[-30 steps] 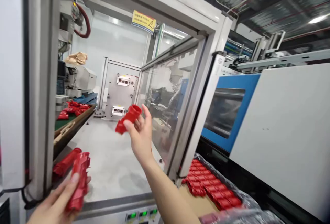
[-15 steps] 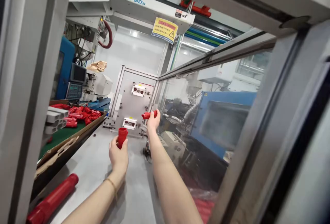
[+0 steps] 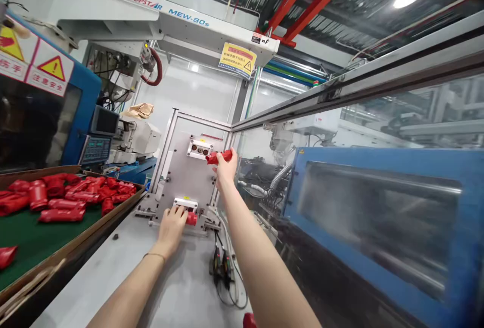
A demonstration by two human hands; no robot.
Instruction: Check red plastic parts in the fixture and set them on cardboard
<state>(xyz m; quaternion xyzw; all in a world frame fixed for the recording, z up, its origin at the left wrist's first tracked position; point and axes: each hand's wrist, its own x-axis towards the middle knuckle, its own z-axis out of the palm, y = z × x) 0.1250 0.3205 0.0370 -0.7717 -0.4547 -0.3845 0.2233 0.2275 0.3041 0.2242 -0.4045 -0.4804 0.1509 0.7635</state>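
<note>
**Both hands at the fixture plate, a red part in each**

Right hand [image 3: 226,168] is up high, fingers wrapped around a red plastic part [image 3: 219,156], and the tip of that part sits right at the upper socket block [image 3: 199,149] on the upright grey fixture plate [image 3: 185,177]. Whether the part is already inside the socket, I cannot tell from here. Left hand [image 3: 173,223] is down low, palm flat over the lower socket block [image 3: 185,203], fingers closed on a second red part [image 3: 191,218], whose round end peeks out just beside the thumb side of the hand. A thin bracelet [image 3: 153,256] shows on the left wrist.

Both arms stretch out over the pale grey table [image 3: 113,277]. Between them, near the base of the plate, a bundle of black cables [image 3: 223,272] lies on the table. Off to the left, a cardboard-edged tray [image 3: 75,247] with a green floor holds a heap of loose red parts [image 3: 71,194], well apart from either hand. To the right runs the clear guard panel [image 3: 302,131], and behind it a blue machine [image 3: 378,207]. Overhead, a white beam [image 3: 151,8] reads TOPSTAR MEW-80s, with a yellow warning sign [image 3: 237,59] hanging beneath it.
</note>
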